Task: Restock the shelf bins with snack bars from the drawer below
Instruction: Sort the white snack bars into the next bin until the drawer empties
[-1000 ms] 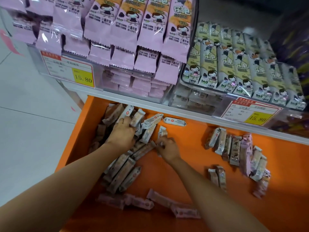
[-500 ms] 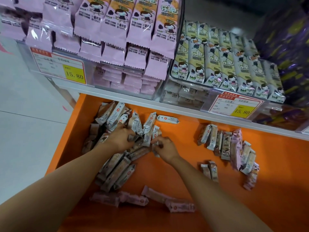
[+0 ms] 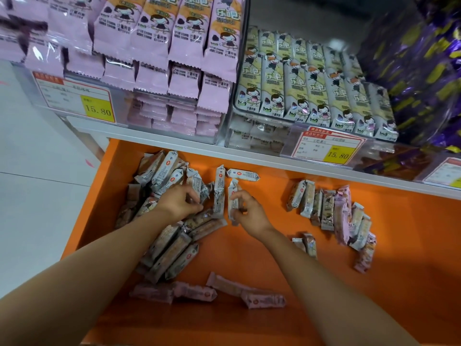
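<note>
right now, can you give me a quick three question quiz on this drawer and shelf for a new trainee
1. True or false: the left hand and the right hand are both down among the bars in the orange drawer.
2. Multiple choice: the price tag under the pink packs reads A) 12.80 B) 15.80 C) 18.50
3. Fill the gap: the right hand pinches a single ___.

Key: 1 true. 2 B. 3 bar, held upright just right of the big pile.
</note>
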The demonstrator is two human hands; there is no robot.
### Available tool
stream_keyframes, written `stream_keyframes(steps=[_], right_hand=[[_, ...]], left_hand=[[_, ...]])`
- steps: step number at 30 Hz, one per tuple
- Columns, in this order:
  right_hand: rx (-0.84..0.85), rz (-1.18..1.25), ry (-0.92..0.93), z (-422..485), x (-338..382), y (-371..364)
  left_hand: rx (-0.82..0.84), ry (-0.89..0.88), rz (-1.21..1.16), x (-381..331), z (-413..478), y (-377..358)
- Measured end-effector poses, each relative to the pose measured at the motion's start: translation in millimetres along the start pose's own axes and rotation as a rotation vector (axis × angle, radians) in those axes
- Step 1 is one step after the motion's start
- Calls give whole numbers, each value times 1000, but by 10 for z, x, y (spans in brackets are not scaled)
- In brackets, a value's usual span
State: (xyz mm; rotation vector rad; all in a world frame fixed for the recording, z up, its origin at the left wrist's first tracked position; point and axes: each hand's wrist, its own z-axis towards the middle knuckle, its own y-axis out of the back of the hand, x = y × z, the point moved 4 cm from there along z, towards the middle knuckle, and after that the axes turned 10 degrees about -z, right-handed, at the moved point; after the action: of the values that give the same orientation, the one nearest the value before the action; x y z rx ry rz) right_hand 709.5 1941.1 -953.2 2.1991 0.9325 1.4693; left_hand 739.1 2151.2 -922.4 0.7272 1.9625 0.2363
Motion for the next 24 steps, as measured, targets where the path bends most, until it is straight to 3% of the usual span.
stream_keyframes(steps=[4, 12, 21, 24], right_hand=[[23, 183, -14, -141, 144, 122], [48, 518, -288, -379, 337, 240], [162, 501, -180, -861, 684, 330], [128, 481, -119, -974, 743, 406]], left_hand=[[-38, 81, -27, -127, -127, 32], [90, 182, -207, -292, -456, 79], [252, 137, -401, -545, -945, 48], [254, 129, -465, -599, -1037, 116]])
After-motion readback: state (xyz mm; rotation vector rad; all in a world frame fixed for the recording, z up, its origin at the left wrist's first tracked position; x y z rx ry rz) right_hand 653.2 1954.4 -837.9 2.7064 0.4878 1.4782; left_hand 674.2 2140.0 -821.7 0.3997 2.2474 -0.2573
